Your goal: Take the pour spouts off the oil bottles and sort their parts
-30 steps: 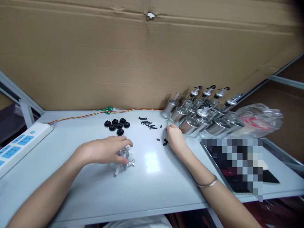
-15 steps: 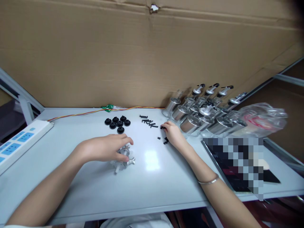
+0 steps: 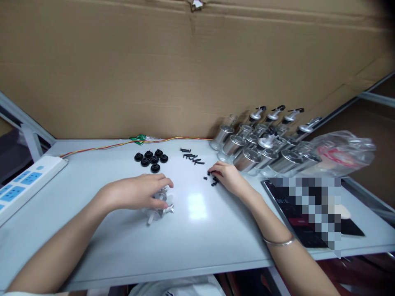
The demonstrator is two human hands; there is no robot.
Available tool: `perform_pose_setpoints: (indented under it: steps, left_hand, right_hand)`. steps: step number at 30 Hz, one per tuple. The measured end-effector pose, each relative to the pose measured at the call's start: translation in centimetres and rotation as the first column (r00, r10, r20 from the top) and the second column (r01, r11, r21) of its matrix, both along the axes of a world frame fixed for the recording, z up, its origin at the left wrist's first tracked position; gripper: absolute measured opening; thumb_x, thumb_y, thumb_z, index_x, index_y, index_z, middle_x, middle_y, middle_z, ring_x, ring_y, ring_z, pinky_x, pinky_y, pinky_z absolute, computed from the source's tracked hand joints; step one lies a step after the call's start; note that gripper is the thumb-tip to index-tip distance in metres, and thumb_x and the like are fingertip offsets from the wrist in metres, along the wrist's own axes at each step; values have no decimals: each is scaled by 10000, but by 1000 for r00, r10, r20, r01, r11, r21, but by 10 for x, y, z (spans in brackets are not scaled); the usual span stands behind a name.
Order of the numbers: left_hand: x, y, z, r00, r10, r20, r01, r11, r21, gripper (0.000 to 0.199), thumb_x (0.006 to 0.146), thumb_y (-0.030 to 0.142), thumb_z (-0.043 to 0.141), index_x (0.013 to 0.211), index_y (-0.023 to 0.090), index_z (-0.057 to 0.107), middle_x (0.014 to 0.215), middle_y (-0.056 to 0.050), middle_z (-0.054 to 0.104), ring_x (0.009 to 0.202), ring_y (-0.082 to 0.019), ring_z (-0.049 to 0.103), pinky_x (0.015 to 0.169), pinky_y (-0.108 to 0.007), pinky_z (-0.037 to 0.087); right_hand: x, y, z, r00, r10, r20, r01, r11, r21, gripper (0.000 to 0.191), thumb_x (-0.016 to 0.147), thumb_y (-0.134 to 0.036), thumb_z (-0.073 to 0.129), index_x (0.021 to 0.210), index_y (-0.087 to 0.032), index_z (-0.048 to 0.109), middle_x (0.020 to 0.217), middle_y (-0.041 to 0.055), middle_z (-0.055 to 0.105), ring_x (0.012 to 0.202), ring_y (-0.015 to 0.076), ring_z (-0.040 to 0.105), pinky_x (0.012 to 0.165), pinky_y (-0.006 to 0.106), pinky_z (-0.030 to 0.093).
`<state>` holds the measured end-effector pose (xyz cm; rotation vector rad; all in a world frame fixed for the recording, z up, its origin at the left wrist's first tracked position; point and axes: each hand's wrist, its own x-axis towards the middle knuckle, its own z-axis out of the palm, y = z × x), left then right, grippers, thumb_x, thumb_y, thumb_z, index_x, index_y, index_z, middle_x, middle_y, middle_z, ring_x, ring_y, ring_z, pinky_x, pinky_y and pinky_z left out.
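1. The left hand (image 3: 138, 192) arches over the silver parts (image 3: 161, 212), its thumb and forefinger standing wide apart. Whether it grips any of them I cannot tell.
2. The silver parts lie on the table (image 3: 197, 242) under and just beyond that hand's fingertips, some showing past the thumb on the near side.
3. The right hand (image 3: 228, 176) has its fingers drawn close together, tips down at the black bits (image 3: 214, 183). Whether one is pinched there I cannot tell.
4. Those bits lie right at and below its fingertips; one lies slightly apart, to their left.
5. Farther back, between the two hands, are the rods (image 3: 193, 157), near the right fingertips.
6. The black caps (image 3: 151, 160) sit clustered just beyond the left hand.
7. The bottles (image 3: 247, 159) stand close behind the right hand and to its right.
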<state>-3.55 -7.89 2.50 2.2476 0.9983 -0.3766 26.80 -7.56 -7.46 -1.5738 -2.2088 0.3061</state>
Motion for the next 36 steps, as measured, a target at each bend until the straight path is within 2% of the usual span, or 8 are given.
perform_pose_setpoints:
  steps: [6, 12, 17, 18, 21, 26, 30, 36]
  left_hand:
    - [18, -3, -1, 998, -37, 42, 34, 997, 69, 351, 881, 392, 447, 1190, 242, 522, 1193, -51, 568, 1024, -225, 555, 812, -276, 402]
    - [47, -8, -5, 995, -102, 10, 97, 969, 227, 358, 906, 373, 425, 1218, 223, 517, 1188, -65, 583, 1041, -266, 552, 842, -331, 408]
    - [80, -4, -25, 979, -199, -46, 202, 913, 355, 291, 923, 273, 396, 1130, 145, 556, 1091, -118, 613, 929, -274, 594, 784, -368, 438]
    - [86, -2, -31, 977, -207, -41, 205, 883, 423, 274, 916, 217, 387, 1104, 123, 562, 1059, -135, 619, 932, -277, 592, 800, -377, 438]
    - [99, 4, -48, 982, -187, -4, 166, 860, 483, 294, 906, 122, 336, 1120, 93, 536, 1097, -172, 585, 1006, -290, 565, 839, -397, 434]
    - [100, 8, -63, 984, -163, 67, 109, 861, 496, 288, 903, 92, 304, 1051, 117, 550, 1061, -157, 576, 973, -280, 571, 797, -389, 456]
    - [99, 12, -64, 979, -154, 135, 71, 873, 482, 249, 881, 102, 338, 965, 128, 571, 1007, -141, 597, 908, -271, 587, 757, -380, 455]
    - [94, 21, -62, 943, -139, 302, 4, 913, 407, 120, 822, 156, 426, 837, 170, 544, 804, -41, 618, 733, -168, 575, 652, -267, 430]
  right_hand:
    - [-3, -9, 5, 995, 91, -31, -92, 995, -33, 232, 832, -63, 493, 903, -168, 687, 896, 67, 651, 815, 173, 632, 757, 293, 501]
    - [-9, -13, 6, 990, 131, -45, -134, 989, -68, 250, 829, -42, 498, 946, -170, 679, 929, 63, 659, 831, 172, 633, 777, 294, 496]
    - [-13, -16, 10, 989, 139, -46, -142, 987, -73, 242, 820, -31, 501, 904, -160, 688, 905, 63, 656, 816, 171, 633, 773, 289, 490]
    - [-14, -16, 10, 989, 142, -47, -145, 987, -73, 239, 821, -35, 501, 906, -160, 687, 902, 63, 655, 818, 171, 632, 775, 290, 488]
    - [-17, -17, 11, 985, 162, -51, -166, 983, -73, 227, 822, -47, 505, 908, -161, 682, 898, 62, 650, 823, 168, 627, 777, 284, 485]
    - [-23, -19, 12, 979, 193, -58, -197, 977, -77, 214, 810, -42, 507, 870, -166, 670, 859, 52, 633, 797, 161, 611, 753, 273, 476]
    - [-23, -20, 14, 979, 185, -83, -192, 978, -85, 185, 783, -30, 511, 805, -167, 633, 792, 26, 594, 724, 137, 572, 692, 243, 450]
    - [-21, -21, 18, 983, 129, -130, -142, 986, -93, 138, 754, -38, 523, 757, -164, 578, 731, 2, 575, 659, 119, 530, 642, 223, 416]
